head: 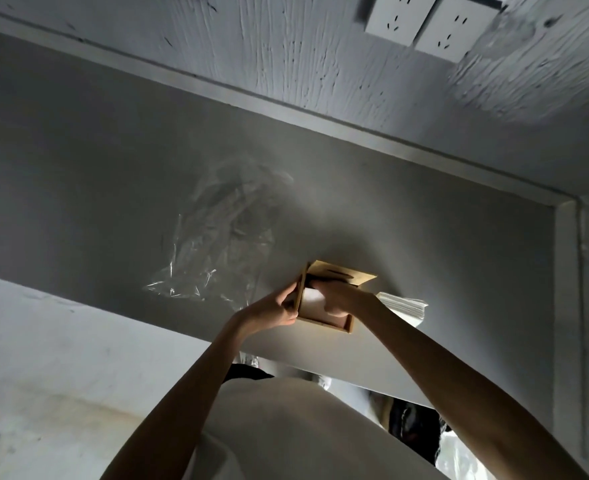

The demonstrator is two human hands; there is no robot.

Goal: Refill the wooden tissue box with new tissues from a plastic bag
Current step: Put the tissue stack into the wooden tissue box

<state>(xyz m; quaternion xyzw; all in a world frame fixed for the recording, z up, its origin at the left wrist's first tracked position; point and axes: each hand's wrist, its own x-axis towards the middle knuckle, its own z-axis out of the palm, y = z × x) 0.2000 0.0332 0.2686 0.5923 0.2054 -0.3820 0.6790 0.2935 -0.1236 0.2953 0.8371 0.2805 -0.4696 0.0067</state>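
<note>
Tissues half hidden under right hand in box; left hand grips box.

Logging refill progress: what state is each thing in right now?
wooden tissue box: lid open, tissues inside
plastic bag: crumpled, lying on the table
loose tissue stack: outside, beside the box
left hand: grips the box's side
right hand: in the box, on tissues
</note>
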